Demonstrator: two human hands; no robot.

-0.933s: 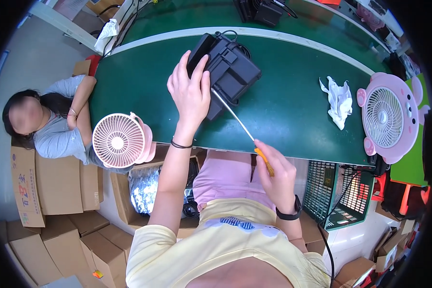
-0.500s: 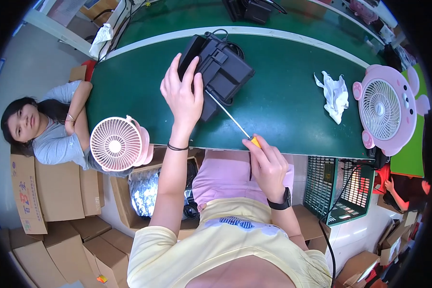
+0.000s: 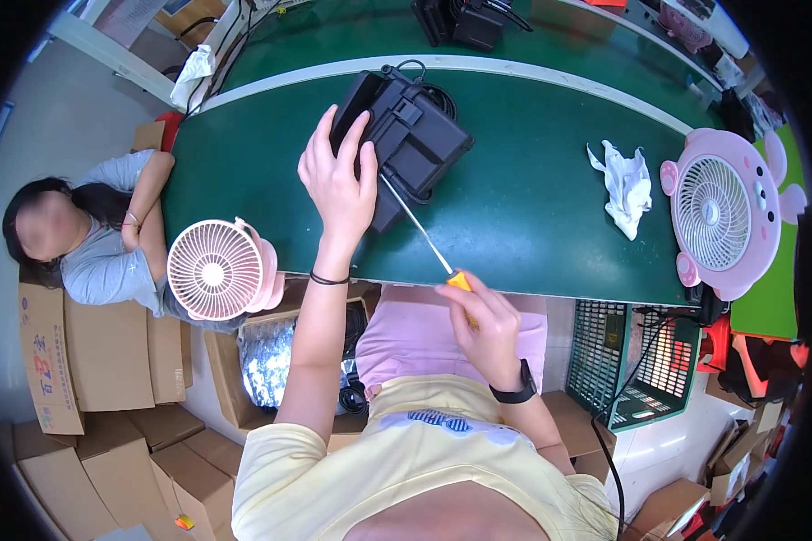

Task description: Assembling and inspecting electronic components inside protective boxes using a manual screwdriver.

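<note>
A black device with a hinged-looking boxy housing (image 3: 424, 135) and a coiled cable behind it lies on the green table, left of the middle. My left hand (image 3: 338, 185) rests on its near left side, fingers spread and touching it. In my right hand (image 3: 487, 329) is a screwdriver (image 3: 419, 227) with a yellow handle and a long thin shaft, held closed around the handle near the table's front edge. The shaft slants up and left to the device's near side. Its very tip is hard to make out there.
A small pink fan (image 3: 215, 270) stands at the left table edge, a pink animal-shaped fan (image 3: 722, 212) at the right. Crumpled white material (image 3: 626, 189) lies between. Another person (image 3: 108, 225) leans at the left. Cardboard boxes (image 3: 108, 352) and a green crate (image 3: 600, 361) stand below.
My right hand has moved left and toward me with the screwdriver, whose shaft now slants more steeply. My left hand stays on the device.
</note>
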